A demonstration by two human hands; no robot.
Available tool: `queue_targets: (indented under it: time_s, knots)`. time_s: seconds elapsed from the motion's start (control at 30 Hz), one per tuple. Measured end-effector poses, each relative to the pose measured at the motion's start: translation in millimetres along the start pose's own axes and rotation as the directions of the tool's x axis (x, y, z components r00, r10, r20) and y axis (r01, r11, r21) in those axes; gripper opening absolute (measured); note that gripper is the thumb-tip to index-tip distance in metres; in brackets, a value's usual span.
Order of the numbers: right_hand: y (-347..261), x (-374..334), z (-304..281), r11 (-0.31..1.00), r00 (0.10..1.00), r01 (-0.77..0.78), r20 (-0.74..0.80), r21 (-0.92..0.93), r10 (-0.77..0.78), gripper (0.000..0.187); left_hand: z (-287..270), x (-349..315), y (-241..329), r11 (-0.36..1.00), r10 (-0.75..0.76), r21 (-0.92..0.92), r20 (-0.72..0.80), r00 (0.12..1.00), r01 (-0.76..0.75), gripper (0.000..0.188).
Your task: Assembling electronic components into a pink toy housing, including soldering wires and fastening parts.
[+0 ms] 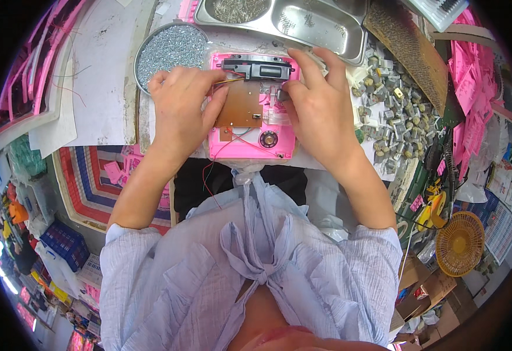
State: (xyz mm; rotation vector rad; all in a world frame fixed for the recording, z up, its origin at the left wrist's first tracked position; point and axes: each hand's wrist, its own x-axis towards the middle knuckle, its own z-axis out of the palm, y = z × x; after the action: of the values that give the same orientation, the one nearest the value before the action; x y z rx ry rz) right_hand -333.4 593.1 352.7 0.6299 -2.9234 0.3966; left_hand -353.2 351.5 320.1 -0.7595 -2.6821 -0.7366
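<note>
"Status?"
"Right grip (321, 99) spread over the pink casing (250, 153) on the worktop (107, 70); left grip (180, 99) by the wires (229, 81), pinching or not I can't tell."
"Risk?"
"A careless tug could tear 1 loose."

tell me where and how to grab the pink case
Probably pinch the pink case by its near rim, coming from the person's side: that edge is fairly straight and clear of the left hand and right hand, while the brown board fills much of the inside.
</note>
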Motion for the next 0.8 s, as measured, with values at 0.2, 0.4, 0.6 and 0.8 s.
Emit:
queue_targets:
  time_s: [0.2,0.4,0.6,0.8]
  knots:
    - [19,0,2,0.983,0.999,-0.019,0.052,0.182,0.010,0.019,0,1,4,0.990,0.013,-0.141,-0.064,0.998,-0.022,0.015]
    - [17,-4,-8,0.963,0.986,0.037,-0.165,0.265,0.008,0.022,-13,4,10,0.971,0.014,-0.239,-0.069,0.998,-0.030,0.015]
    - [-6,22,21,0.950,0.965,0.172,-0.240,0.261,-0.109,0.026,-14,3,13,0.965,0.049,-0.253,-0.081,0.995,-0.068,0.017]
    - [-13,43,40,0.932,0.931,0.286,-0.294,0.224,-0.215,0.016,-18,-4,8,0.972,-0.019,-0.236,-0.074,0.997,0.001,0.026]
